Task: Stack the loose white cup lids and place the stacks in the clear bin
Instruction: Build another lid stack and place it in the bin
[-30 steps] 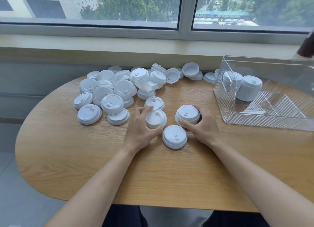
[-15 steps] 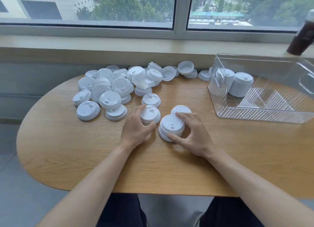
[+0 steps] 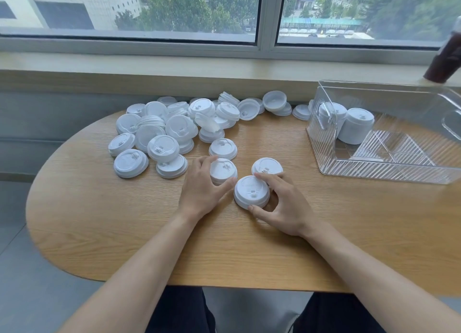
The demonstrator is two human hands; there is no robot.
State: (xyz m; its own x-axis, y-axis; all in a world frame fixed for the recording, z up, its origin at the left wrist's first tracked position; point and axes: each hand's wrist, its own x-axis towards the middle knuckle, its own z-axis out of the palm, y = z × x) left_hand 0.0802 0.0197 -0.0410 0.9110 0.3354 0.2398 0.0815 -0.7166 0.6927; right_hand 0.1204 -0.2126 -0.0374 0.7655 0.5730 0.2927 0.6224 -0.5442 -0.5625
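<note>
Stacking step in hand: my right hand pinches a short stack of round white plastic cup lids on the table; my left hand clasps a neighbouring stack. Next: merge both, then transfer to the clear ribbed plastic bin

The lids are plain white, in the far-left pile as well as near the hands. The table is light tan with fine wood grain. The bin at the right is clear with diagonal ribbing and holds white stacks. A dark brown bottle stands far right on the pale cream sill.
</note>
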